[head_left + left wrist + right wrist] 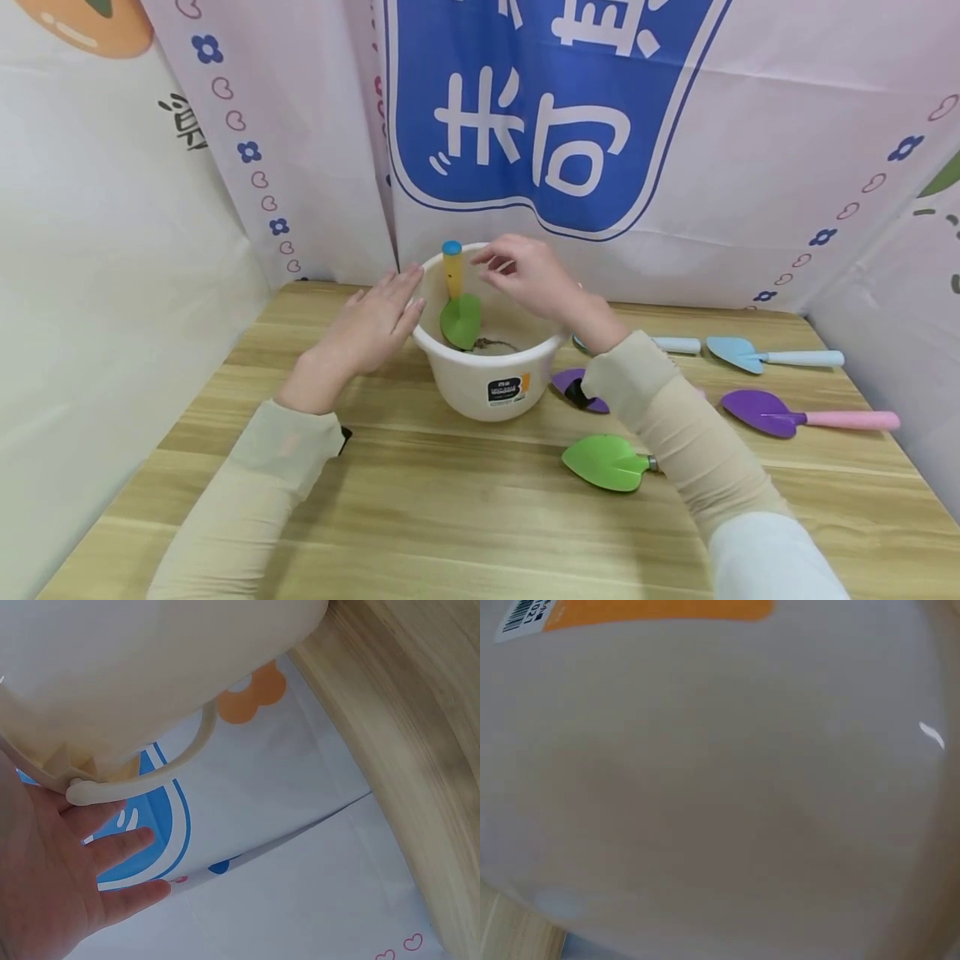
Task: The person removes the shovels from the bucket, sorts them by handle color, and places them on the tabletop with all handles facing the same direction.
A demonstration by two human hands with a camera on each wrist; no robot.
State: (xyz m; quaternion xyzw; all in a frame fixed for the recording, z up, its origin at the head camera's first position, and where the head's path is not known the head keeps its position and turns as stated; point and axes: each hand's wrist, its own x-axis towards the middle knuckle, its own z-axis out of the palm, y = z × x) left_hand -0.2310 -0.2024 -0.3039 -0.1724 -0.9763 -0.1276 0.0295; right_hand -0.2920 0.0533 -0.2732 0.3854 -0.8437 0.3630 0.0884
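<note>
A white bucket (487,387) stands on the wooden table with a small trowel (461,321) leaning inside it. The trowel has a green blade pointing down and a yellow handle with a blue end. Some dark soil-like bits (491,343) lie on the bucket's bottom. My left hand (375,321) touches the bucket's left rim with fingers straight; in the left wrist view its fingers spread beside the bucket's handle (142,785). Over the bucket's right rim, my right hand (528,271) hovers with loosely bent fingers, apart from the trowel's handle. The right wrist view shows mostly bucket wall (720,787).
Right of the bucket lie a green trowel (606,463), a purple trowel with pink handle (761,414) and a light blue trowel (738,353). Another purple blade (596,404) and light blue handle (678,345) are partly covered by my right arm. A printed cloth (300,150) hangs behind.
</note>
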